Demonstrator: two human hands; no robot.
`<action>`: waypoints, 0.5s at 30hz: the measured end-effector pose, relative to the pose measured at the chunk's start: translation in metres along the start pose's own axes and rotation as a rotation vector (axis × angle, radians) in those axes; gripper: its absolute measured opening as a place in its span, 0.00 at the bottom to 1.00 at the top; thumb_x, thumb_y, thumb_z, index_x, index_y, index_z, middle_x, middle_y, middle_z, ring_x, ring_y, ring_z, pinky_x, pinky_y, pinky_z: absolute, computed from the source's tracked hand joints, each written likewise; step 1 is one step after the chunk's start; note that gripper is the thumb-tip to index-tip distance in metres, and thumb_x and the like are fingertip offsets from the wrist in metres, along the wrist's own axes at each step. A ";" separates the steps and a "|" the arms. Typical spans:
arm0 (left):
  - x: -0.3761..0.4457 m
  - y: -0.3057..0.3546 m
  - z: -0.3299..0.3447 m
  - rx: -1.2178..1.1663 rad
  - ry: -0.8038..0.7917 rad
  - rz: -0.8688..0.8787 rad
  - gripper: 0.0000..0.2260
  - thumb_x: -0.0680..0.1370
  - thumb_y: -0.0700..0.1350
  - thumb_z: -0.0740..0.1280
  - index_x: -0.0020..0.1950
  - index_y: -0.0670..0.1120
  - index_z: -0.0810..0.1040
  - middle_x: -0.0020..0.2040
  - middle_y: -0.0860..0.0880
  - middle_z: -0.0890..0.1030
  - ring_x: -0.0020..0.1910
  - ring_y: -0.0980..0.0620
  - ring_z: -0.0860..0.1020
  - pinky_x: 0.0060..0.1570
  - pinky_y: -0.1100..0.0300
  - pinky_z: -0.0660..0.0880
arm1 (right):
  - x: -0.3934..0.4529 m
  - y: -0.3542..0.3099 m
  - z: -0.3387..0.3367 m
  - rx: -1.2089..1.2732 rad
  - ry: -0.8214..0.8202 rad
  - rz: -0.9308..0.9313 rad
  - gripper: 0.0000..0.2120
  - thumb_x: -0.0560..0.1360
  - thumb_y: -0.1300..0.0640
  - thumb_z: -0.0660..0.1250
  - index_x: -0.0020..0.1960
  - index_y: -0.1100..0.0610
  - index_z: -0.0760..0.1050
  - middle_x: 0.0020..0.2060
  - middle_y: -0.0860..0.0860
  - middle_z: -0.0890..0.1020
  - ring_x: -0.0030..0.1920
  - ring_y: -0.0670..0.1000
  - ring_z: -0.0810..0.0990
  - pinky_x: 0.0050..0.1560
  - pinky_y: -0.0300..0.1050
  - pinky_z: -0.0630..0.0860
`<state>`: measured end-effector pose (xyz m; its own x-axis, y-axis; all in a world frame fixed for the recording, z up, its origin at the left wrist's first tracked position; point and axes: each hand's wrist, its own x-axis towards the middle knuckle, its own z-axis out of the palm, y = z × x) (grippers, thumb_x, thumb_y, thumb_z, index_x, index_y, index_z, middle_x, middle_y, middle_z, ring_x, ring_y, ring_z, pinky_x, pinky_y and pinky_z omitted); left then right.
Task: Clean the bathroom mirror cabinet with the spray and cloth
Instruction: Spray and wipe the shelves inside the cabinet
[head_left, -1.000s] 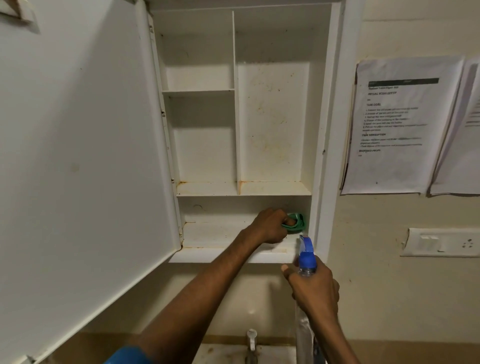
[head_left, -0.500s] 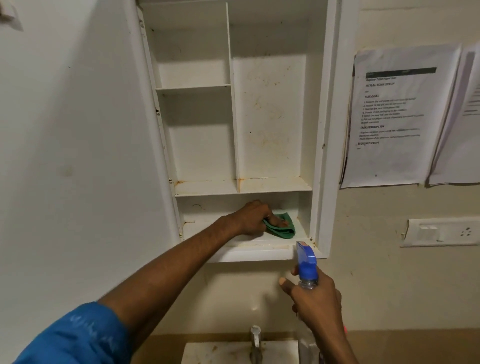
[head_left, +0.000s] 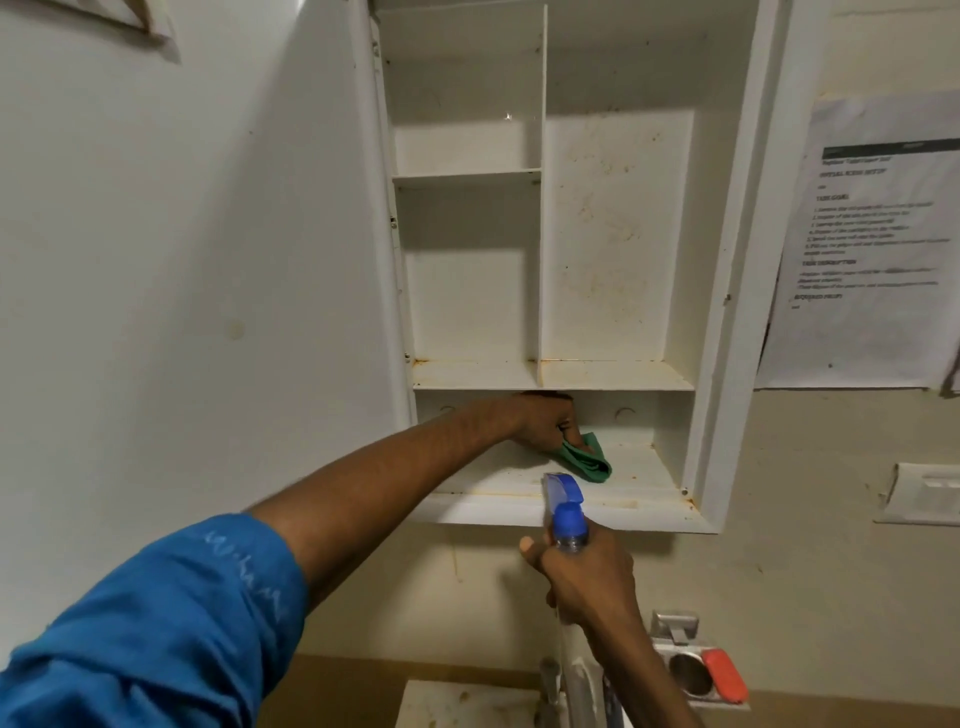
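Note:
The white cabinet hangs open on the wall, its shelves stained with yellow-brown spots. My left hand reaches into the bottom compartment and presses a crumpled green cloth on the bottom shelf. My right hand sits below the cabinet's front edge, gripping a spray bottle with a blue head; the bottle's body is hidden by the hand.
The open cabinet door fills the left side. Printed sheets are stuck on the wall to the right, above a switch plate. Below are a tap, a sink and a soap holder with an orange bar.
My left hand has slid the green cloth leftward along the bottom shelf, from its right end toward the middle. The view has moved closer and shifted; my right hand still holds the bottle.

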<state>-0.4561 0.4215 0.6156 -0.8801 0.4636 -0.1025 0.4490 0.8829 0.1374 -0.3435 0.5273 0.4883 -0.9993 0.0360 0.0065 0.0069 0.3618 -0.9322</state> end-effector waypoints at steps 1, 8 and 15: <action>-0.004 -0.003 -0.001 -0.008 -0.008 -0.007 0.11 0.77 0.42 0.64 0.55 0.44 0.82 0.45 0.50 0.80 0.42 0.54 0.74 0.45 0.61 0.73 | 0.000 0.000 0.003 0.011 -0.010 0.005 0.10 0.70 0.53 0.76 0.43 0.55 0.75 0.37 0.57 0.83 0.38 0.58 0.83 0.45 0.56 0.84; -0.038 -0.036 0.005 -0.025 0.036 -0.128 0.10 0.78 0.47 0.65 0.51 0.44 0.83 0.41 0.50 0.80 0.38 0.54 0.73 0.38 0.60 0.73 | -0.008 -0.010 0.015 0.150 -0.051 0.008 0.10 0.70 0.57 0.76 0.45 0.55 0.76 0.33 0.55 0.81 0.30 0.52 0.79 0.36 0.50 0.81; -0.065 -0.047 0.003 0.130 0.124 -0.259 0.07 0.78 0.43 0.63 0.44 0.43 0.79 0.40 0.49 0.78 0.40 0.50 0.76 0.33 0.63 0.69 | -0.015 -0.013 0.018 0.228 -0.079 0.009 0.11 0.70 0.57 0.77 0.47 0.56 0.76 0.34 0.56 0.81 0.31 0.54 0.79 0.39 0.53 0.82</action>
<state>-0.4189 0.3502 0.6130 -0.9762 0.2167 0.0042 0.2167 0.9762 -0.0056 -0.3290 0.5051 0.4934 -0.9990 -0.0378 -0.0220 0.0165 0.1416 -0.9898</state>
